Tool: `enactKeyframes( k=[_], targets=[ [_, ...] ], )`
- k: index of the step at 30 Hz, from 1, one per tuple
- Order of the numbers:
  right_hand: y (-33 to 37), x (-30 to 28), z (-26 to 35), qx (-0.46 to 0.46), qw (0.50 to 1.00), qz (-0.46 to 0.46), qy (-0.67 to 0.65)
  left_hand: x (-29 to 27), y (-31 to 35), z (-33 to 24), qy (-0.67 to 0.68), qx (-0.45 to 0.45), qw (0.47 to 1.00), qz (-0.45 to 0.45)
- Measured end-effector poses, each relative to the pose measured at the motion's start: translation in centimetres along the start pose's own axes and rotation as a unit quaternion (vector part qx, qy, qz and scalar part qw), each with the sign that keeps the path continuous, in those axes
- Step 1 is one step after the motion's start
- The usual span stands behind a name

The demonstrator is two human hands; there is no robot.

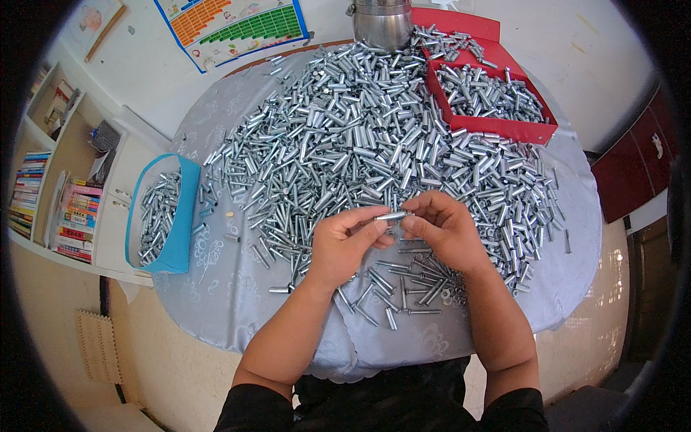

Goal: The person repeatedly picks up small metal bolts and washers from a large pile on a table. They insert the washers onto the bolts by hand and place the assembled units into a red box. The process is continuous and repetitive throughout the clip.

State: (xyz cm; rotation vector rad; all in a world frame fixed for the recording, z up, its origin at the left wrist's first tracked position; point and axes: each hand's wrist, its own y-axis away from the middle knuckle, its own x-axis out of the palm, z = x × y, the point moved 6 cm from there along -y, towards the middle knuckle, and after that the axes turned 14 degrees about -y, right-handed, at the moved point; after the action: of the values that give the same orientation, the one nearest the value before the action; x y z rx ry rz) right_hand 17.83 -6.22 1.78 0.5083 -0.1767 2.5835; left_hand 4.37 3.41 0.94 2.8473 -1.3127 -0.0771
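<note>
My left hand pinches a short silver metal sleeve between thumb and fingers, above the near part of the pile. At the sleeve's right end, the thumb and fingertips of my right hand close on it. Whether a small nut or washer sits between those right fingertips is too small to tell. Below and around both hands spreads a big heap of loose bolts and metal sleeves. Several long bolts lie scattered between my forearms, with small washers close to my right wrist.
On the left of the round, cloth-covered table stands a blue box holding metal pieces. A red box full of pieces sits at the far right, beside a steel pot. A bookshelf is against the left wall.
</note>
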Motion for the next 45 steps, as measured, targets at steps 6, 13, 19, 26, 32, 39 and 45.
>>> enactKeyframes(
  k=[6,13,19,26,32,39,45],
  targets=[
    [0.1,-0.8,-0.1,0.055,0.997,0.034,0.052,-0.1,0.1,-0.1,-0.012,-0.008,1.0,0.006],
    [0.0,-0.5,0.2,0.026,0.998,0.043,0.022,-0.2,0.1,0.0,-0.006,0.005,1.0,0.005],
    [-0.1,-0.7,0.0,0.082,0.996,-0.003,-0.019,0.2,0.1,-0.1,-0.048,0.031,0.998,0.005],
    [0.0,-1.0,-0.1,0.105,0.994,-0.003,-0.021,0.2,0.4,-0.5,-0.116,0.07,0.991,-0.012],
    [0.0,-1.7,0.8,0.119,0.992,0.049,0.009,-2.1,0.5,-1.3,-0.052,0.103,0.975,-0.188],
    [-1.3,-5.4,5.0,-0.176,0.935,-0.109,-0.288,-3.3,0.2,-1.3,-0.009,0.087,0.966,-0.244],
    [-1.3,-5.7,2.8,-0.122,0.963,-0.133,-0.202,-4.5,0.5,-1.5,-0.014,0.095,0.953,-0.286]
  ],
)
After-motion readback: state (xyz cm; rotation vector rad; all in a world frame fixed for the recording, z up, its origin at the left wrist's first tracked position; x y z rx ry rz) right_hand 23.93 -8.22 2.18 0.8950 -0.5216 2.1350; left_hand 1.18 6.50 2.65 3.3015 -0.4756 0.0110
